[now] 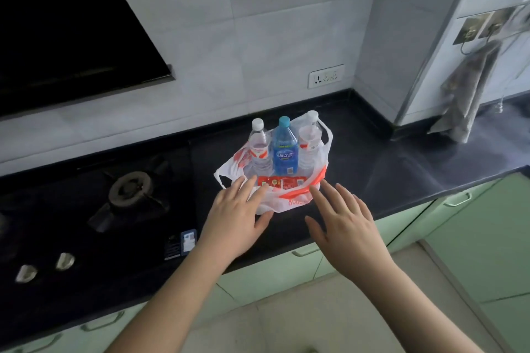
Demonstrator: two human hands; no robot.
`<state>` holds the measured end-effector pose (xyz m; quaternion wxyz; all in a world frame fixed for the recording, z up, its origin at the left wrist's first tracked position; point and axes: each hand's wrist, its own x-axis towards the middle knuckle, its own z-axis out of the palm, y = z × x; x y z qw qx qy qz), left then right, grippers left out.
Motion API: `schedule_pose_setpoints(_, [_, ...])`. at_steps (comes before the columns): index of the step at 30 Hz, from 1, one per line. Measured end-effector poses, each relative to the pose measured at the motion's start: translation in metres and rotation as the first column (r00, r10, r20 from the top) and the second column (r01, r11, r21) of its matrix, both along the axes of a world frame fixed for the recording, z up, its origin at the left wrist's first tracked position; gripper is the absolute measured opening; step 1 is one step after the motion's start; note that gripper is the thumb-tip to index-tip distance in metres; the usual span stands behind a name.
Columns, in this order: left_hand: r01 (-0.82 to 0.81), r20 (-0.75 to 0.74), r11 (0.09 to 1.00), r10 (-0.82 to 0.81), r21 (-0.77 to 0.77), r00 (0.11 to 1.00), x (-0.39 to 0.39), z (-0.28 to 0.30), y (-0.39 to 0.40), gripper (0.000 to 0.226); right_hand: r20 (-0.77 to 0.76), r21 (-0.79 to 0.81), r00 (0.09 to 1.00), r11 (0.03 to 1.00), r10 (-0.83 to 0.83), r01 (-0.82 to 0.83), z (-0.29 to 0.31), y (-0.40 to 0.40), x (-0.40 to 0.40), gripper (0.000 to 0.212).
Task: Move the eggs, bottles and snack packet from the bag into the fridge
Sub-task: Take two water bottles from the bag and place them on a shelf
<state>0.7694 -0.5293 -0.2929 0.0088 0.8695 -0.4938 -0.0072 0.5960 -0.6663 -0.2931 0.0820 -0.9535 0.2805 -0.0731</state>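
Bottles are standing in the bag; we are spreading our left hand and right hand, both relaxed and empty, to part its rim.

Single head-worn wide view, looking forward and down, close over the worktop at mid frame, wall behind

The kitchen is dimly and unevenly lit. Soft daylight comes from the right, where a pale hazy glare washes over the black counter and the hanging cloth. The left side sinks into near-black around the stove, losing detail. Shadows are faint and diffuse. Wide-angle distortion bends the wall lines and cabinet edges toward the borders. The whole picture is slightly soft, with mild smearing at the far right.
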Motion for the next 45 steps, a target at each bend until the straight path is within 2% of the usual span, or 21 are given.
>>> schedule_pose_setpoints(5, [-0.005,0.014,1.000,0.005,0.018,1.000,0.014,-0.022,-0.018,0.060,-0.045,0.049,0.998,0.998,0.040,-0.038,-0.017,-0.023,0.018,0.062])
schedule_pose_setpoints(10, [0.004,-0.037,1.000,-0.003,0.020,0.999,0.034,-0.044,-0.036,0.060,-0.061,0.059,0.997,0.997,0.046,-0.042,-0.027,-0.044,0.048,0.059])
schedule_pose_setpoints(18, [-0.021,-0.128,0.998,0.013,-0.067,0.992,0.097,-0.065,-0.062,0.068,-0.090,0.028,0.993,0.997,0.072,-0.070,-0.034,-0.079,0.103,0.058])
schedule_pose_setpoints(23, [-0.049,-0.217,0.991,0.022,-0.122,0.976,0.135,-0.082,-0.079,0.057,-0.074,0.193,0.997,0.981,0.020,-0.005,-0.034,-0.105,0.135,0.061])
schedule_pose_setpoints(26, [-0.123,-0.270,0.981,0.078,-0.153,0.960,0.151,-0.095,-0.087,0.055,0.014,0.345,0.997,0.936,-0.082,0.072,-0.036,-0.110,0.148,0.054])
schedule_pose_setpoints(28, [-0.171,-0.321,0.971,0.112,-0.164,0.940,0.155,-0.103,-0.091,0.054,0.006,0.430,0.991,0.895,-0.136,0.120,-0.042,-0.114,0.154,0.051])
schedule_pose_setpoints(31, [-0.200,-0.349,0.962,0.126,-0.186,0.929,0.155,-0.112,-0.098,0.052,-0.040,0.472,0.983,0.864,-0.181,0.178,-0.056,-0.122,0.161,0.049])
schedule_pose_setpoints(34, [-0.240,-0.386,0.952,0.152,-0.190,0.910,0.155,-0.123,-0.106,0.049,-0.110,0.466,0.982,0.864,-0.155,0.189,-0.077,-0.132,0.166,0.052])
schedule_pose_setpoints(37, [-0.388,-0.526,0.902,0.241,-0.189,0.816,0.150,-0.129,-0.113,0.049,-0.165,0.585,0.966,0.769,-0.197,0.257,-0.094,-0.143,0.173,0.056])
schedule_pose_setpoints(41, [-0.587,-0.753,0.806,0.336,-0.081,0.565,0.149,-0.145,-0.125,0.060,-0.165,0.699,0.925,0.620,-0.343,0.355,-0.110,-0.164,0.183,0.053])
schedule_pose_setpoints(43, [-0.657,-0.834,0.752,0.334,-0.044,0.438,0.152,-0.152,-0.131,0.067,-0.120,0.743,0.911,0.573,-0.394,0.346,-0.116,-0.174,0.188,0.051])
schedule_pose_setpoints(45, [-0.701,-0.869,0.713,0.327,-0.031,0.371,0.154,-0.157,-0.138,0.068,-0.085,0.788,0.896,0.521,-0.435,0.328,-0.122,-0.182,0.191,0.053])
